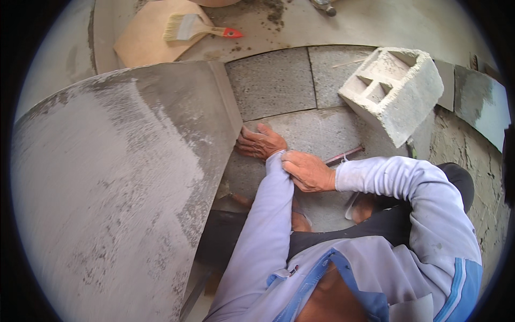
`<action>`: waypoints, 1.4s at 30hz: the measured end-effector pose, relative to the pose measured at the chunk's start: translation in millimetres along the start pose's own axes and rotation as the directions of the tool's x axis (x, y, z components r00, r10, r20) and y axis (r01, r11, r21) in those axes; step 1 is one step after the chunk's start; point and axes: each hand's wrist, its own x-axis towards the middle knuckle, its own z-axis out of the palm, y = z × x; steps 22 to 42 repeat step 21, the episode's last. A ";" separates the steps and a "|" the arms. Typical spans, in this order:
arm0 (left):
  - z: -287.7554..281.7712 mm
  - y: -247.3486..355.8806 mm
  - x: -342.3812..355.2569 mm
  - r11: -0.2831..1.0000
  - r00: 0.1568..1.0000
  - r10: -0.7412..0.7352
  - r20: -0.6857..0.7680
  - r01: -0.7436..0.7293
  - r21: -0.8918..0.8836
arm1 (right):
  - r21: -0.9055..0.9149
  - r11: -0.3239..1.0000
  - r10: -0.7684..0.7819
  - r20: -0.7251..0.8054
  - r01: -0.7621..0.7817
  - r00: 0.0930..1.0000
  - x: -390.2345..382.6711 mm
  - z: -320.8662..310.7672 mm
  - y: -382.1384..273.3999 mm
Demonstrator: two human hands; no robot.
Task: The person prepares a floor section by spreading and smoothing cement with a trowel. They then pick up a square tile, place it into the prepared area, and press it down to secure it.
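My left hand [261, 141] is beside the corner edge of a large grey slab [107, 177], fingers stretched toward that edge and thumb apart. Nothing shows in it. With closed fingers, my right hand [309, 170] grips the cuff of my left sleeve [278, 166] just behind the left wrist. Past the right hand lies a thin reddish rod [345, 154] on the grey paving, partly hidden by my right sleeve. What the fingertips of the left hand touch at the slab's edge is hard to make out.
A hollow concrete block [416, 96] stands tilted at the right. Grey stone slabs [271, 83] line the far side. Beyond them a paintbrush [185, 28] with a red-tipped handle rests on a tan board [142, 40]. Rough mortar [464, 145] covers the right side.
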 end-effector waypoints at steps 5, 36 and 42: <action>-0.5 -0.3 1.8 0.998 0.996 0.055 -0.066 -0.054 0.010 | -0.018 1.000 -0.022 -0.011 0.022 1.000 -3.8 -1.1 0.9; -4.0 -4.9 24.3 0.992 1.000 0.017 -0.017 -0.019 -0.124 | -0.286 0.926 0.378 0.695 -0.248 0.612 -26.1 -81.8 36.8; -4.0 -4.9 24.3 0.992 1.000 0.017 -0.017 -0.019 -0.124 | -0.286 0.926 0.378 0.695 -0.248 0.612 -26.1 -81.8 36.8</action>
